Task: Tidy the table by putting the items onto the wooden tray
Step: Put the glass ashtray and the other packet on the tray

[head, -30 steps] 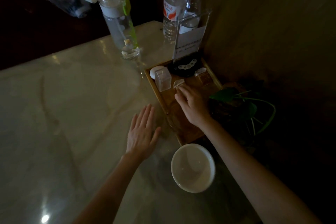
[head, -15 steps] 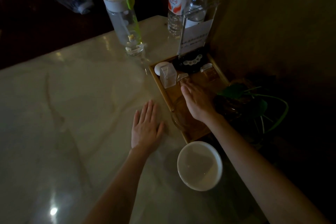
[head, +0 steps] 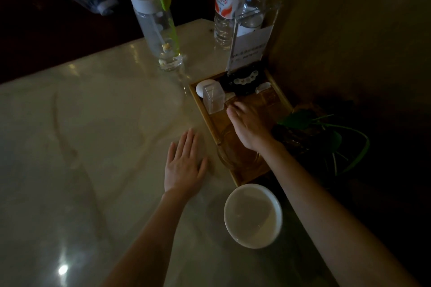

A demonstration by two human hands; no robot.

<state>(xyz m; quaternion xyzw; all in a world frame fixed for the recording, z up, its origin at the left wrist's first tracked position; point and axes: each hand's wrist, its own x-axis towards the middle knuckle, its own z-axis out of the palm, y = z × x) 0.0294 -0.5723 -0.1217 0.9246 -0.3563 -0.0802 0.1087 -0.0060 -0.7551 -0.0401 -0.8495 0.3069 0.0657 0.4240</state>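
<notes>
Marble-patterned stone, glossy and pale with darker veins, forms the worktop (head: 93, 147), and the left hand (head: 184, 165) lies flat on it, palm down with straight fingers, just beside the wooden tray (head: 283, 98). That tray is a shallow rectangle of warm brown wood with a raised lighter rim, set in the worktop's far right corner. The right hand (head: 249, 123) reaches over its middle, fingers extended and relaxed, the fingertips near a small clear piece that is too dim to identify; whether they touch it cannot be told. On the tray stand a clear plastic box (head: 213, 99), square and upright, a smooth white oval object (head: 204, 86) behind it, a dark round item with pale beads (head: 245, 80), and a round clear glass dish (head: 235, 154) at the near end, partly under the right wrist. A round white bowl (head: 253, 215), glazed and smooth, sits on the worktop just beyond the tray's near edge. A tall transparent flask (head: 156, 23) with a white lid and green strap stands farther back, near two clear plastic bottles (head: 226, 4) and an acrylic sign holder (head: 250, 44). A leafy green plant (head: 321, 133) sits to the tray's right.
</notes>
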